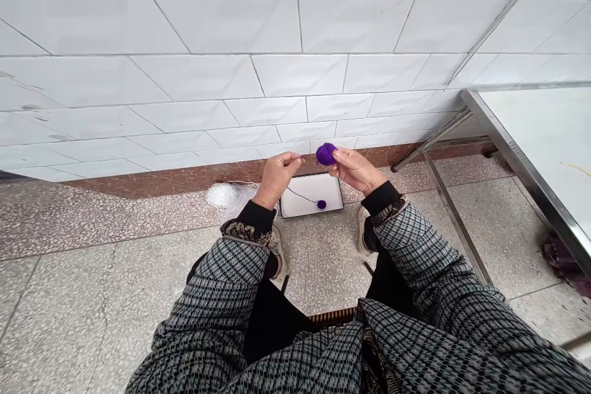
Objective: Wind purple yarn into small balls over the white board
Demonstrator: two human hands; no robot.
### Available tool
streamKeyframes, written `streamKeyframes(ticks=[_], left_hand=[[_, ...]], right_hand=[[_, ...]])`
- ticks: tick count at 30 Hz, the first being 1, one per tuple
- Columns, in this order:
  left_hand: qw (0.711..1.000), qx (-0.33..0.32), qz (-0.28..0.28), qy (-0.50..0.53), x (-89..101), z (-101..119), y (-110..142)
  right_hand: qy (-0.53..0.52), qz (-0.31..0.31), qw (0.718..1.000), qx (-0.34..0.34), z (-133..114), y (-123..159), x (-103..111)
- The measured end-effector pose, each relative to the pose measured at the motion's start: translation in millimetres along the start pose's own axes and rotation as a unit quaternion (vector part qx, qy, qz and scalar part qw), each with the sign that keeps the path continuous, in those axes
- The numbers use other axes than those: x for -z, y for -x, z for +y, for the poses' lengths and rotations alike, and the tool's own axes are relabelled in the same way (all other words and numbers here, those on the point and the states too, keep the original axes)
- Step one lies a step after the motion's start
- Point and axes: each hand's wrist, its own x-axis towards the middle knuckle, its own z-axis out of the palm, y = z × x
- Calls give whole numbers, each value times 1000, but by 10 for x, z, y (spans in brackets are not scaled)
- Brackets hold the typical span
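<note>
My right hand (353, 169) grips a ball of purple yarn (325, 154), holding it up by its right side. To its left, my left hand (278, 175) is closed in a pinch on a thin strand of yarn. From below that hand a dark strand (302, 196) runs down to a smaller purple yarn ball (321, 204). This smaller ball lies in a shallow white tray (300, 206) with a dark rim, on the floor between my shoes.
Left of the tray lies white yarn in clear plastic (226, 197). A tiled wall (277, 77) rises ahead. At the right stands a metal-edged table (521, 181), with a dark purple cloth-like thing (566, 261) beneath it. My shoes (364, 231) flank the tray.
</note>
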Motion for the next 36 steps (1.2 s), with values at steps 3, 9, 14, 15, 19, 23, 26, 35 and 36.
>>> streamKeyframes(ticks=[3,9,14,15,19,23,26,35,36], left_hand=[[999,8,-35,-12,21,-8,17],[996,4,-89,-31,26,57,60],[993,-23,-82,-83,26,77,64],[992,-30,-82,-96,24,79,65],[989,-51,-74,-116,17,83,76],[991,-52,-71,-105,14,86,91],[992,-48,-72,-91,17,92,99],[987,-69,-79,-120,1,-9,82],[985,-73,-92,-126,-13,-23,90]], right_hand=[[62,-10,998,-17,67,-42,15],[163,-41,986,-22,102,-46,-22],[166,-11,985,-43,87,-41,-48],[157,-6,986,-51,91,-51,-43],[102,21,991,-79,113,-91,-9],[30,25,996,-85,123,-100,5],[2,24,996,-82,123,-93,-5],[10,73,996,-59,111,-120,30],[21,90,995,-45,115,-132,49]])
